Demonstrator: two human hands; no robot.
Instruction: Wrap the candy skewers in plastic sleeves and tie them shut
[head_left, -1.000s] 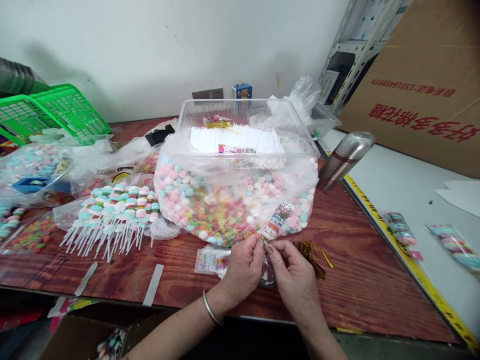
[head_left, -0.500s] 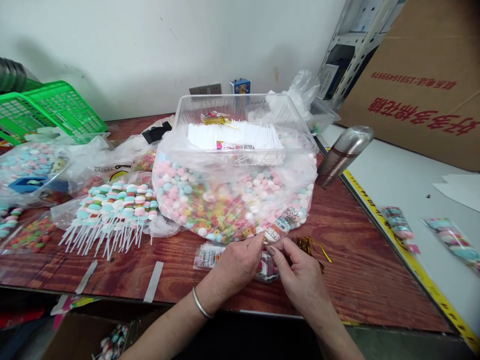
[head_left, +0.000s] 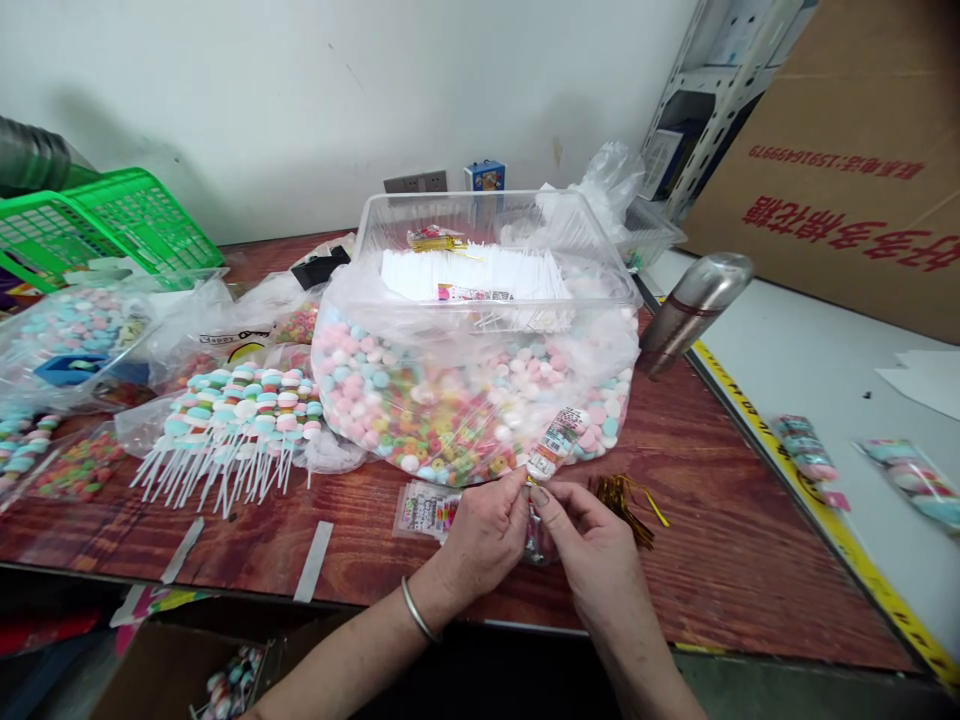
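Note:
A clear printed wrapper with a candy skewer (head_left: 556,445) inside stands tilted above my two hands. My left hand (head_left: 487,525), a silver bangle on its wrist, is closed in a pinch at the wrapper's gathered neck. Against it, my right hand (head_left: 596,535) pinches the same neck, where a bit of gold twist tie (head_left: 531,480) shows between the fingertips. Beneath the hands lie flat printed wrappers (head_left: 427,510), partly covered. A bundle of gold twist ties (head_left: 624,508) rests just right of my right hand.
Behind the hands sits a big clear bag of marshmallows and gummy rings (head_left: 442,410), with a plastic bin of white sticks (head_left: 472,275) on it. Marshmallow skewers (head_left: 240,415) are piled left. A steel flask (head_left: 697,305) and wrapped skewers (head_left: 806,448) are right.
The wrapped skewer has turned slightly more upright in my fingers. Both hands stay pinched together at its neck, and the whole view has shifted a little.

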